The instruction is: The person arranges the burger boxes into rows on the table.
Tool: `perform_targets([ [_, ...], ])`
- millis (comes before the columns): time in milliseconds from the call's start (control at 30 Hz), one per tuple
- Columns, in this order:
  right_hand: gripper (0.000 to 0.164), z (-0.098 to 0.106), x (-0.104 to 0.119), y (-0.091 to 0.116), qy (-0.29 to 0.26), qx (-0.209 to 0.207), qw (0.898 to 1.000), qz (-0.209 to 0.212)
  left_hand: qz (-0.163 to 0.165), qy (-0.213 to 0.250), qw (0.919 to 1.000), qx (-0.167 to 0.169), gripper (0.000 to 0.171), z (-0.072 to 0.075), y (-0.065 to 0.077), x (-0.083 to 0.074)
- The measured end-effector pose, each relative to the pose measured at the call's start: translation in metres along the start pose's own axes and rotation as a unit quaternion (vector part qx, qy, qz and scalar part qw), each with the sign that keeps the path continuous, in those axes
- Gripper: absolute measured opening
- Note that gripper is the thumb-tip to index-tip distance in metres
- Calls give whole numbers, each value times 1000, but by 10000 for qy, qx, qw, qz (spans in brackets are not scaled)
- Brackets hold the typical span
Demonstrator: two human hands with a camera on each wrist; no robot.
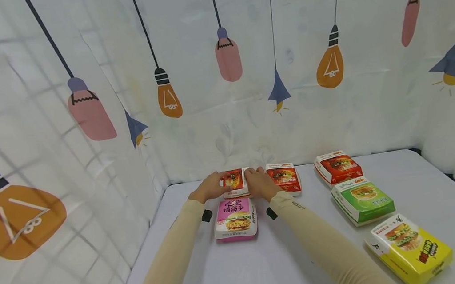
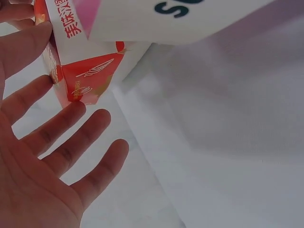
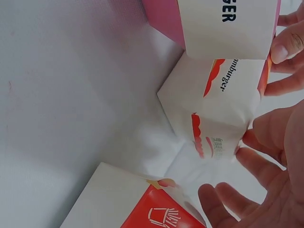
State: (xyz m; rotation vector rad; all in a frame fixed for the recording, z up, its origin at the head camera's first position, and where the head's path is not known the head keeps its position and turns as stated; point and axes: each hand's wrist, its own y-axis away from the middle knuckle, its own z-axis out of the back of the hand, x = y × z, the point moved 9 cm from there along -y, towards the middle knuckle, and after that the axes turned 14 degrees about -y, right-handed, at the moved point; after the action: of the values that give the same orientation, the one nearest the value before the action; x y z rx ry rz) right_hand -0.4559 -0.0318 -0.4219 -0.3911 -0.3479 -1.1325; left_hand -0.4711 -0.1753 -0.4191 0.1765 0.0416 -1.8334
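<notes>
A red-and-white hamburger box (image 1: 236, 180) lies near the back edge of the table, between my two hands. My left hand (image 1: 212, 187) holds its left side with thumb and forefinger, while the other fingers spread out past the red end (image 2: 90, 76) in the left wrist view. On the opposite side, my right hand (image 1: 260, 184) grips the box by its white end (image 3: 218, 128), with the lower fingers loose. Directly in front sits a pink-and-white hamburger box (image 1: 235, 219). A second red hamburger box (image 1: 284, 178) lies just right of my right hand.
Along the right side of the white table (image 1: 237, 270) lie another red box (image 1: 338, 167), a green box (image 1: 362, 199) and a yellow box (image 1: 410, 248). A lamp-patterned curtain (image 1: 218, 129) hangs behind the table, with more cloth at both sides.
</notes>
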Motion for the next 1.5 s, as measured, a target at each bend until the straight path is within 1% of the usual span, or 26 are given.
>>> perform_targets([
  [67, 22, -2, -1, -1, -44, 26, 10000, -9, -5, -31, 10000, -17, 60, 1, 0, -1],
  [200, 32, -4, -2, -1, -24, 53, 10000, 0, 37, -81, 9999, -48, 57, 3, 1, -1],
  [400, 37, -3, -1, -1, 63, 75, 10000, 1, -21, -134, 9998, -171, 45, 8, 2, -3],
  [600, 37, 0, 1, 2, 163, 43, 9999, -13, -93, -180, 9993, -314, 38, 11, 2, -3],
  [767, 36, 1, 1, 2, 104, 25, 9999, -63, -165, -214, 9988, -416, 35, 13, 2, -3],
  [1000, 32, 1, -2, 3, -258, -109, 9995, -153, -195, -252, 9979, -568, 27, 15, 3, -3],
  [1167, 28, 1, -2, 4, -386, -76, 9991, -125, -206, -289, 9972, -657, 21, 15, 1, -2],
  [1267, 35, 0, -3, 3, -397, -14, 9991, -136, -140, -328, 9974, -630, 23, 13, -1, -2],
  [1400, 48, -2, -4, 3, -442, 78, 9987, -231, 4, -308, 9986, -438, 34, 10, -3, -2],
  [1500, 48, -2, -4, 4, -524, 84, 9982, -277, 65, -209, 9994, -268, 44, 7, -2, -3],
])
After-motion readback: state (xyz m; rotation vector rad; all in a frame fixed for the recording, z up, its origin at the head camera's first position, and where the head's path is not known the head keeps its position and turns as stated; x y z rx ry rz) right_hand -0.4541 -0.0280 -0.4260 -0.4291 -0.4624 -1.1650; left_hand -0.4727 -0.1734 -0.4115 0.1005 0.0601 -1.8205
